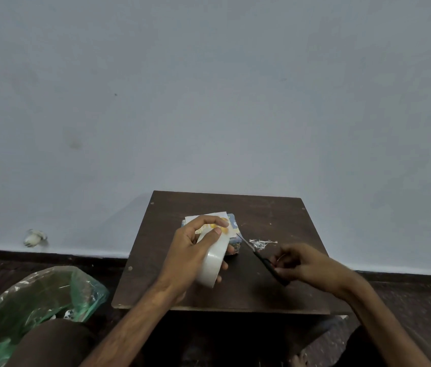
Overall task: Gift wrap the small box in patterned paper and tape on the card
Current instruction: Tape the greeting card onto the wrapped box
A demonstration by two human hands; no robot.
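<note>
Box (235,224) under left hand (195,243) gripping tape (213,264); right hand (304,263) holds scissors (261,256).

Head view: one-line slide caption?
Left hand grips tape roll over the wrapped box; right hand holds scissors beside it.

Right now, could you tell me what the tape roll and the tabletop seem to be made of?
The tape roll looks like translucent whitish plastic film, slightly glossy; the tabletop probably dark brown laminated board, matte and scuffed, thin flat edge.

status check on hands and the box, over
Left hand grips tape roll, right hand holds scissors. Wrapped box on table, card on top. Paper scraps by scissor tips.
</note>
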